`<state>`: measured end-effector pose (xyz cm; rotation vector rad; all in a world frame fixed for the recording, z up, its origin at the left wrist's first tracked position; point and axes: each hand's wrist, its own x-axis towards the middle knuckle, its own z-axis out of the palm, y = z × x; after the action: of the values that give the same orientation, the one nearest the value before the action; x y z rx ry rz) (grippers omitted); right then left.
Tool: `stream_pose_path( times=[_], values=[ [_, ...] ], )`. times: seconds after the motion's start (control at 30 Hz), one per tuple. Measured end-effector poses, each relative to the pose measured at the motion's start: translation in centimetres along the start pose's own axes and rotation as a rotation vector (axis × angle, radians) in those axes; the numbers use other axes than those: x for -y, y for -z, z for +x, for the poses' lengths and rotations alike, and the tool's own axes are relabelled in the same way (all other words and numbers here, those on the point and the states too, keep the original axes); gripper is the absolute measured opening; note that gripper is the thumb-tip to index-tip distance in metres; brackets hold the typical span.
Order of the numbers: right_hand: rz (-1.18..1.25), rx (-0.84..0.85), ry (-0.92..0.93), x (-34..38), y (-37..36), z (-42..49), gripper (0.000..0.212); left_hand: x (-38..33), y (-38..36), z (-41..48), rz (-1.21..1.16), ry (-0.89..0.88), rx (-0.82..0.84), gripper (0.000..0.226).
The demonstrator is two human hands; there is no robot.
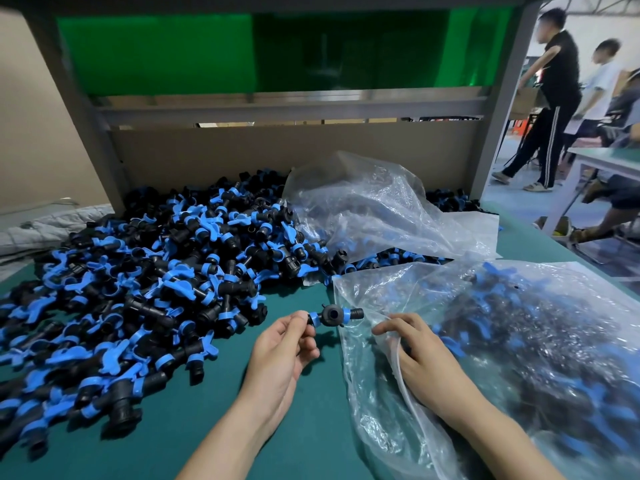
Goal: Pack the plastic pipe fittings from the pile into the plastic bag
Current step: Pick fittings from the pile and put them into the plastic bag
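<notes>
A large pile of black and blue plastic pipe fittings point(145, 271) covers the left half of the green table point(304, 393). My left hand point(280, 351) pinches one black fitting with blue rings point(334, 315) by its left end, holding it just at the mouth of a clear plastic bag point(519, 358). The bag lies at the right and holds several fittings. My right hand point(415, 355) grips the edge of the bag's opening, fingers curled on the plastic.
A second crumpled clear bag point(377, 206) lies behind, on top of more fittings. A cardboard wall point(242, 154) and a grey metal frame point(498, 109) close the back of the table. People stand and sit at the far right beside another table point(609, 157).
</notes>
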<state>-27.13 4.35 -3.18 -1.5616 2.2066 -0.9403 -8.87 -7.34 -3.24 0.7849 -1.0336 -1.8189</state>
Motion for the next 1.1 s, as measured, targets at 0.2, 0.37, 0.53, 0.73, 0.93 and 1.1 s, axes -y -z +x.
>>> stream_pose_path(
  times=[0.2,0.37,0.53,0.73,0.93,1.1],
  values=[
    [0.003,-0.006,0.007,0.0,0.0,0.0,0.022,-0.3,-0.1,-0.1,-0.061,0.041,-0.028,0.014],
    [0.009,-0.007,0.012,0.2,0.1,-0.1,0.022,-0.9,0.3,-0.2,-0.165,0.140,-0.047,0.018],
    [0.001,-0.006,0.013,0.0,0.0,0.0,0.023,-1.1,0.6,0.1,-0.258,0.196,-0.043,0.014],
    [0.015,-0.016,0.026,-0.1,0.0,0.1,0.019,-0.5,0.2,-0.5,-0.022,0.014,-0.003,0.019],
    [0.207,-0.113,0.030,1.1,1.0,-0.5,0.021,-0.1,-1.0,-1.6,0.365,-0.218,0.046,0.016],
    [0.258,-0.191,0.080,3.1,2.8,-0.3,0.019,0.5,-4.7,-1.9,0.477,-0.244,0.155,0.017]
  ],
)
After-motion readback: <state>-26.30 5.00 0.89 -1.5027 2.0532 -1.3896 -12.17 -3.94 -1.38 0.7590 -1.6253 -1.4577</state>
